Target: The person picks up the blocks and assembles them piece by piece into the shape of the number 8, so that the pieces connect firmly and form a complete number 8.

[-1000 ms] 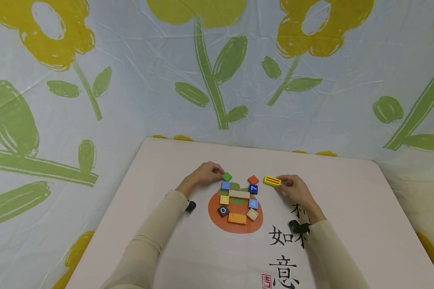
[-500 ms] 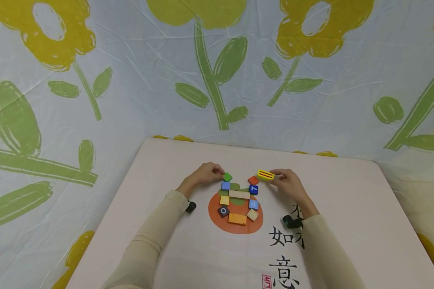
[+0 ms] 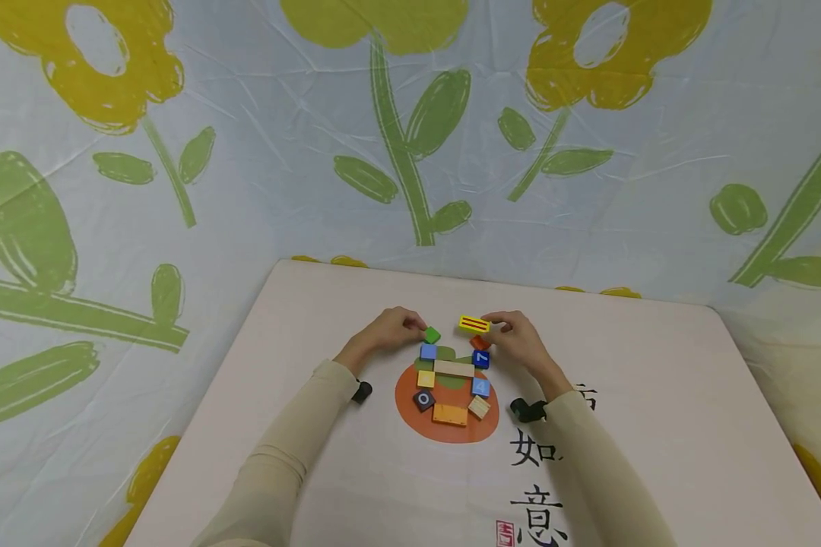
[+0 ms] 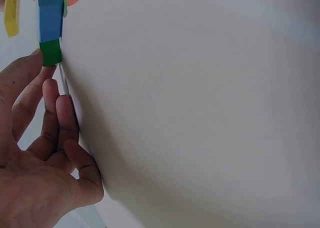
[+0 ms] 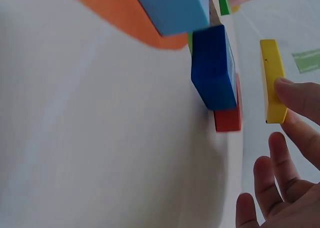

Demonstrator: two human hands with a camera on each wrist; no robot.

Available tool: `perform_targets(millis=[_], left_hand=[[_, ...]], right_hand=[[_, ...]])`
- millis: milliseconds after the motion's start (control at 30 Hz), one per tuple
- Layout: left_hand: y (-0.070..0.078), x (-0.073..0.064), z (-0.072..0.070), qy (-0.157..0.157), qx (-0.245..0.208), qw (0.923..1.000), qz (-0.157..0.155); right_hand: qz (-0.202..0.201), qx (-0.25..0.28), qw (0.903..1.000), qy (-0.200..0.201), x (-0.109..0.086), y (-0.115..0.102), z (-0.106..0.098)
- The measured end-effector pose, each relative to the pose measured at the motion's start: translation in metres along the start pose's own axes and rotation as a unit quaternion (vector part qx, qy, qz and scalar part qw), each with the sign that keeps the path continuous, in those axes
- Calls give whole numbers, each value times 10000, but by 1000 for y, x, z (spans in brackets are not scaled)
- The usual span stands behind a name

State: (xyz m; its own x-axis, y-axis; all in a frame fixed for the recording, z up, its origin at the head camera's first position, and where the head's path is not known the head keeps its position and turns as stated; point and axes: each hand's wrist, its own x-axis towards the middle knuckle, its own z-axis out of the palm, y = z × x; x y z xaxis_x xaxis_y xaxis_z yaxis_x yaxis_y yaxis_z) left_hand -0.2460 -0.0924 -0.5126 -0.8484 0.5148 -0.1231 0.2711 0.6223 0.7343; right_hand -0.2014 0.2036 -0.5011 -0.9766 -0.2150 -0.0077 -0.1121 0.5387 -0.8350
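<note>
In the head view my left hand [image 3: 393, 328] pinches a small green block [image 3: 433, 335] between thumb and fingertip. The block [image 4: 51, 53] lies against the far end of a light blue block [image 4: 50, 15]. My right hand [image 3: 520, 339] pinches one end of a yellow block [image 3: 475, 324] with red stripes, its other fingers loosely bent. In the right wrist view this yellow block [image 5: 270, 82] is held up, clear of the red-orange block [image 5: 228, 119]. That red-orange block adjoins a dark blue block [image 5: 212, 67], which carries a 7 in the head view.
Nearer me, a beige plank block [image 3: 454, 369] spans two columns of coloured blocks. A black block [image 3: 424, 399], an orange block [image 3: 450, 414] and a pale wooden block [image 3: 479, 407] form the near end, over a printed orange shape [image 3: 410, 410]. Black characters [image 3: 537, 516] mark the table surface.
My right hand has carried the yellow block leftward and away from me, from right of the red-orange block to above and just beyond it. My left hand stays at the green block.
</note>
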Motion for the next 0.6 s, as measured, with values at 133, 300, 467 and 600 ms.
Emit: perform_targets(millis=[133, 300, 467, 600], left_hand=[[1, 0, -1, -46, -8, 10000, -47], [2, -1, -1, -54, 21, 9999, -84], [1, 0, 0, -4, 56, 10000, -60], [1, 1, 0, -9, 72, 9999, -92]], right_hand=[[-50, 5, 10000, -85, 5, -3, 9], [-259, 34, 9996, -121, 11, -3, 17], [-382, 10, 9991, -166, 14, -2, 23], [-459, -49, 9987, -203, 15, -1, 25]])
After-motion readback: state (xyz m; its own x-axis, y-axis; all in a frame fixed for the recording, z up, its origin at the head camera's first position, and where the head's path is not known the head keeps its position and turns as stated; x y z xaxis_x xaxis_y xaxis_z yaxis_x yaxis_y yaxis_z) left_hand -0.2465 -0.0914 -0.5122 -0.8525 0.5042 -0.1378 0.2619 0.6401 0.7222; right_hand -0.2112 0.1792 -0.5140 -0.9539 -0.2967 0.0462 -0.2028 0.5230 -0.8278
